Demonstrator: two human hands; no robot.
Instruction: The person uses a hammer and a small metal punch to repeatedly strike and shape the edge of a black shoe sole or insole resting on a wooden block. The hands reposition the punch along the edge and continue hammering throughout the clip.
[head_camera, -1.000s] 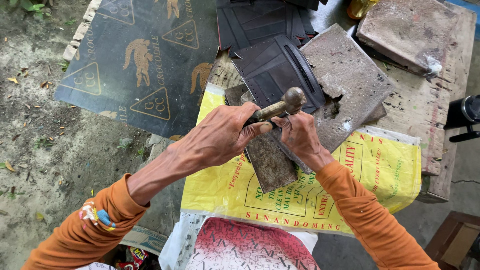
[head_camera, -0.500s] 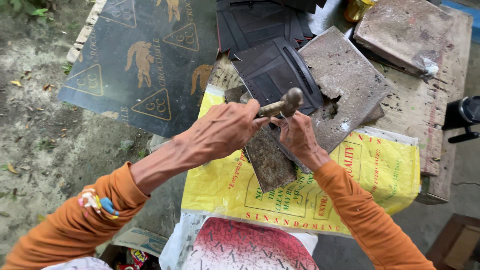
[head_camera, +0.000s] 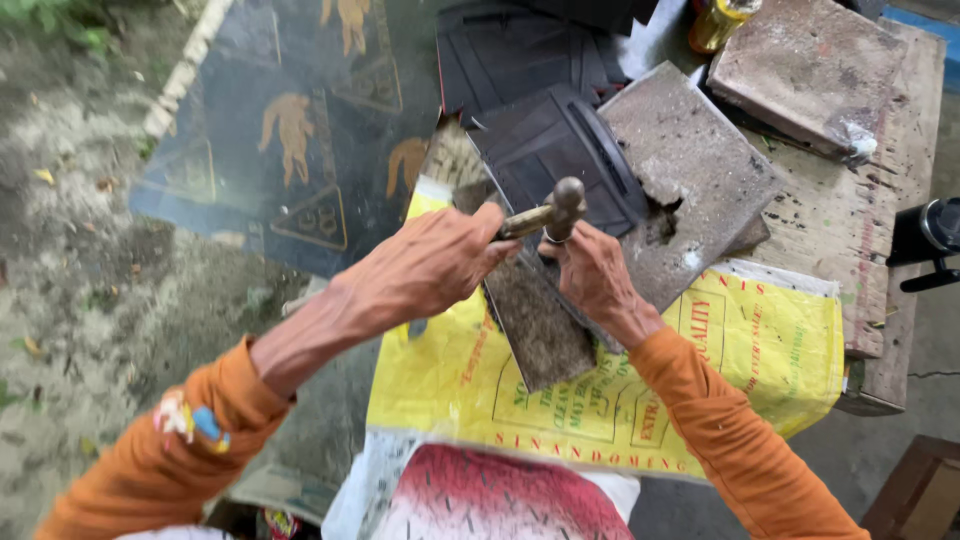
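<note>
Grip, left hand: fingers closed round the handle of a small hammer, knuckles up, handle running out toward the right. Hammer head is rounded, dark metal, and sits just above the right hand, near the fingertips.

Grip, right hand: fingers curled and pinched together right under the hammer head. What they pinch is too small to make out. A ring shows on one finger. The heel of this hand rests over a dark, gritty rectangular slab that lies tilted on a yellow woven sack.

Both forearms wear orange sleeves; the left cuff carries a small coloured patch.

Surroundings: just beyond the hands lies a black ribbed plastic sheet, partly overlapping a grey stone-like slab with a chipped, crumbled notch on its near edge. A second grey slab lies farther back on the wooden counter, whose top is worn and speckled. A yellow can stands at the upper edge, partly cut off. To the left, a dark blue printed sheet with orange figures is spread over bare, sandy ground. Nearest the camera, a red and white patterned sack sits below the yellow one.
</note>
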